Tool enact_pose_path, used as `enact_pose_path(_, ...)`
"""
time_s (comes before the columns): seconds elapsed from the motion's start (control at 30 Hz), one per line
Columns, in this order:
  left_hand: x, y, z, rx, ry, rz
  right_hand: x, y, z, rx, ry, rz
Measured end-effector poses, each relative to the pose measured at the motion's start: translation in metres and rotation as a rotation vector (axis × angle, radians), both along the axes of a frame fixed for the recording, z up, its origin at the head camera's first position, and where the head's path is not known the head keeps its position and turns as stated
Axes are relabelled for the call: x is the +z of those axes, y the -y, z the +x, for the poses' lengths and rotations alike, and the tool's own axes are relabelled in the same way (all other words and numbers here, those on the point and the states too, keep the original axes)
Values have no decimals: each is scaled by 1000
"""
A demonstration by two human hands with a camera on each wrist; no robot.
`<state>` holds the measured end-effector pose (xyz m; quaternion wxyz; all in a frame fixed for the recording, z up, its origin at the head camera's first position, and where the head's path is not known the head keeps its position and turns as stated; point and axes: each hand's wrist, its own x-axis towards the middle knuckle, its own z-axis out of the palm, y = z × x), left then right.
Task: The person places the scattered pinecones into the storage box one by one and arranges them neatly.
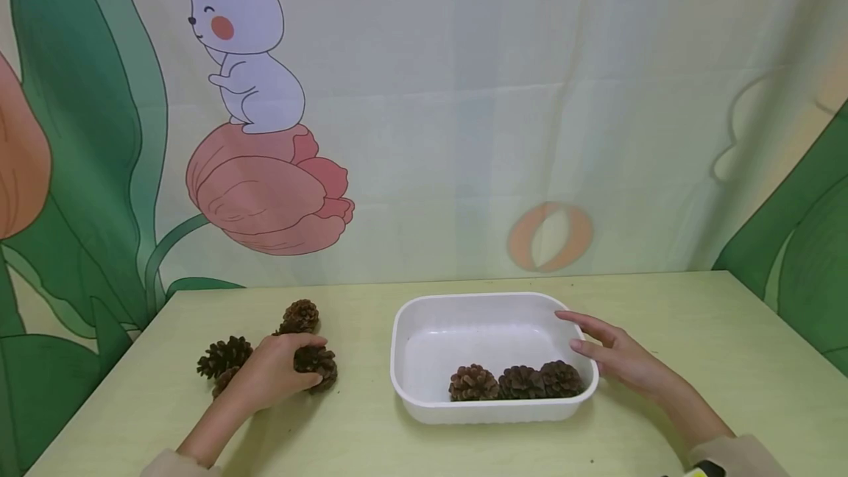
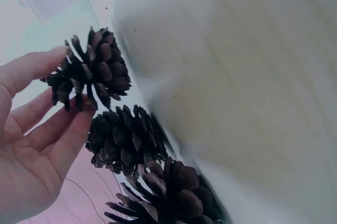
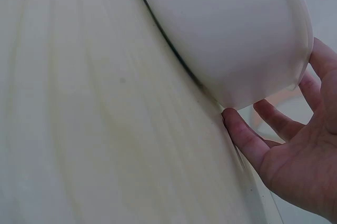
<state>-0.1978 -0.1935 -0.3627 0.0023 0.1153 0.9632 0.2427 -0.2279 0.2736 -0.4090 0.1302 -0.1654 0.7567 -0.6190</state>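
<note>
My left hand (image 1: 270,370) pinches a brown pine cone (image 1: 322,366) between thumb and fingers. In the left wrist view this pine cone (image 2: 102,66) has wide-spread scales, with fingertips on its narrower end. Two other cones, a pine cone (image 2: 126,137) and a larger-looking pine cone (image 2: 166,195), sit beside it. On the right, my right hand (image 1: 619,359) rests relaxed fingers against the end of a white plastic basin (image 1: 493,412). From the right wrist, its fingers (image 3: 245,137) touch the basin's outer wall (image 3: 231,40) near the tabletop.
Three pine cones (image 1: 473,383) lie along the near side inside the basin. Around my left hand are more cones, including a pine cone (image 1: 225,357) and a pine cone (image 1: 301,315) farther back. A printed curtain (image 1: 424,131) hangs behind the pale wooden table (image 1: 358,433).
</note>
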Motion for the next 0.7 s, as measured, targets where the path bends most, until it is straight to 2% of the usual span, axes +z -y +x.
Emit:
enact_pose_path(0.27,3,-4,3,-6,-72,63,0,1,1,0,-2,2)
enact_pose_path(0.47,10,-10,11,-21,-168,149,0,1,1,-20,6,10)
enact_pose_path(0.7,13,-22,18,-18,-232,272,0,0,0,-14,4,2)
